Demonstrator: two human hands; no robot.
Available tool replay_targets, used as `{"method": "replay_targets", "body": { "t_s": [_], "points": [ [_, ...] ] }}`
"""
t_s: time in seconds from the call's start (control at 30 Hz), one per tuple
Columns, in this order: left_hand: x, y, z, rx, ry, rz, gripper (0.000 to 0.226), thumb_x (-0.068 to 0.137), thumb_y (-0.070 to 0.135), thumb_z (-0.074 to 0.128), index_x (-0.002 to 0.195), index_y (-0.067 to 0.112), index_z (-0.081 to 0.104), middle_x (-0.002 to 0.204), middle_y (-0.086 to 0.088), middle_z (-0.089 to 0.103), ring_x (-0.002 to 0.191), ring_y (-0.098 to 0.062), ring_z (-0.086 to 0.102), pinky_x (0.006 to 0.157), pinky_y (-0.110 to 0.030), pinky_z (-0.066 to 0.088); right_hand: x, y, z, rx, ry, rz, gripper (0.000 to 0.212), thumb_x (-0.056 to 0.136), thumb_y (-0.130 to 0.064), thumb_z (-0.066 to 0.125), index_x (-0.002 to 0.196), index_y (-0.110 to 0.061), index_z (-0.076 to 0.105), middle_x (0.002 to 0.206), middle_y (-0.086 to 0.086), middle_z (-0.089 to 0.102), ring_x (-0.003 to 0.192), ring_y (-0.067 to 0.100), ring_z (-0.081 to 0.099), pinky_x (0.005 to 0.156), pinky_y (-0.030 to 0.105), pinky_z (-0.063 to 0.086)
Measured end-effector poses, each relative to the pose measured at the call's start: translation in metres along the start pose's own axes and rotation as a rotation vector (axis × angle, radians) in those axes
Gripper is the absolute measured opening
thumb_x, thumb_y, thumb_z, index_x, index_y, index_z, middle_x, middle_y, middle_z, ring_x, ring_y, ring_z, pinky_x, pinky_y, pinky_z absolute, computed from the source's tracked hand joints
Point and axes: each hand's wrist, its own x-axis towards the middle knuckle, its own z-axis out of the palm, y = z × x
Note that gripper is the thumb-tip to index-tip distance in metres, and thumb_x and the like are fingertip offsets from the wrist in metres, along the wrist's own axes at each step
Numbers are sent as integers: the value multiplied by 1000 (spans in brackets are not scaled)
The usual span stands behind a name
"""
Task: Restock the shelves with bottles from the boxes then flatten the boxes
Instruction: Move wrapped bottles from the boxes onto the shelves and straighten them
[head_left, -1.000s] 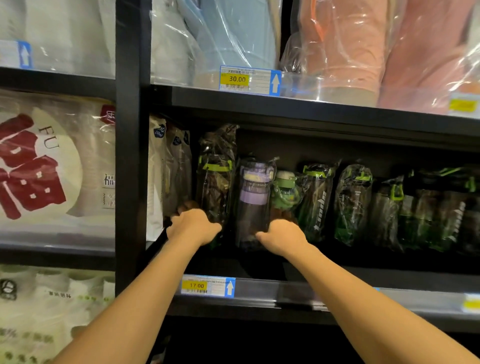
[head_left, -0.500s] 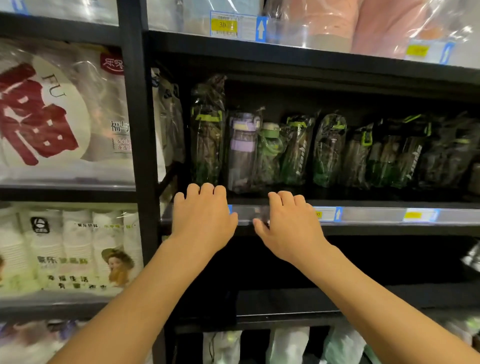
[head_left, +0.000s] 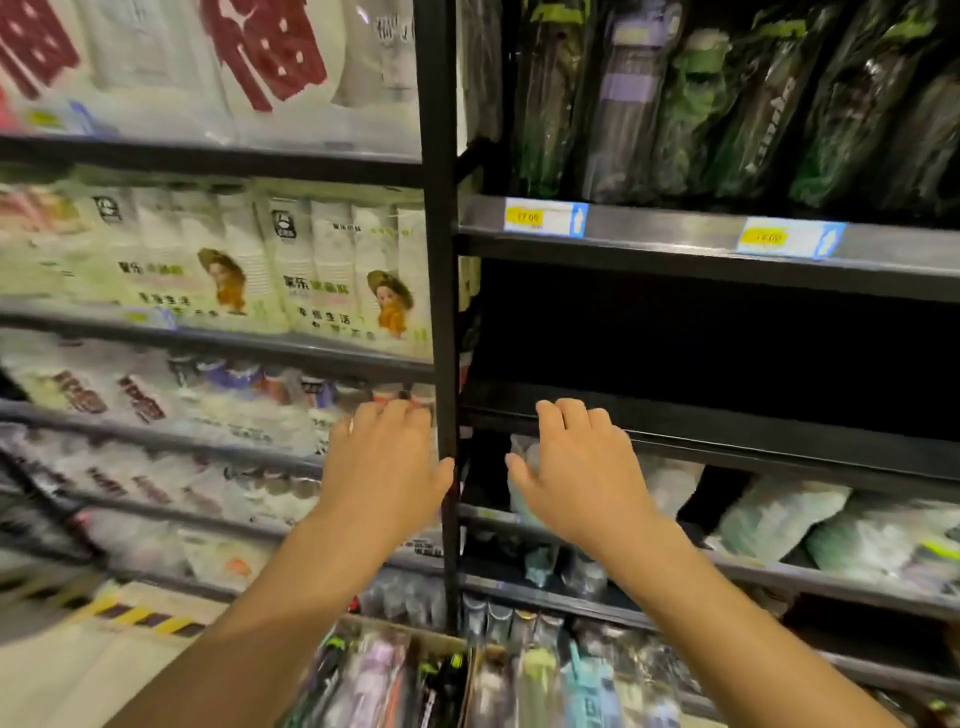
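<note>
While both arms reach toward the racking, neither hand has hold of anything. The left hand (head_left: 384, 467) floats palm down with fingers loosely bent, and the right hand (head_left: 582, 467) matches it, fingers relaxed and slightly spread. Between them runs the black upright post (head_left: 441, 312), with the left thumb just beside it.

Up at the far right, the wrapped bottles (head_left: 727, 104) stand in a row on the upper shelf (head_left: 675, 234), mostly dark green with one purple. Two blue-and-yellow price tags (head_left: 545, 217) sit on the shelf's front strip. Below that is a dark bay, and the right hand's fingers cross in front of its shelf edge (head_left: 753, 436).

Down at the near edge, under the arms, an open box (head_left: 415, 635) shows boxed bottles (head_left: 374, 680) packed side by side. Motion blur hides their detail.

Left of the post, cream packs (head_left: 332, 260) printed with a hatted figure fill one level. Big red-printed packs (head_left: 260, 52) sit above them, and the goods below are blurred. Pale bagged goods (head_left: 779, 519) lie on the lower right shelf. At near left, yellow-and-black striped tape (head_left: 140, 618) marks the floor.
</note>
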Motion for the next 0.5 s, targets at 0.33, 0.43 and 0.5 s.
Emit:
{"method": "replay_targets", "body": {
  "t_s": [0.33, 0.43, 0.5],
  "points": [
    [-7, -201, 138, -19, -282, -83, 62, 99, 60, 47, 148, 21, 48, 149, -3, 52, 136, -29, 46, 112, -42, 41, 3, -147, 133, 40, -284, 98, 69, 102, -58, 43, 154, -14, 32, 150, 10, 42, 135, 35, 42, 110, 46, 39],
    [-5, -270, 196, -47, -399, -118, 53, 97, 56, 55, 135, 19, 59, 134, -5, 62, 125, -31, 53, 102, -45, 46, 12, -213, 196, 98, -440, 169, 68, 102, -57, 45, 154, -14, 32, 150, 9, 41, 136, 34, 39, 112, 48, 37],
    [-9, -292, 225, -50, -471, -109, 51, 97, 55, 55, 133, 20, 60, 130, -6, 64, 121, -32, 57, 97, -43, 48, 7, -240, 231, 128, -528, 205, 68, 103, -56, 43, 155, -14, 31, 154, 10, 37, 141, 36, 35, 115, 49, 35]
  ]
}}
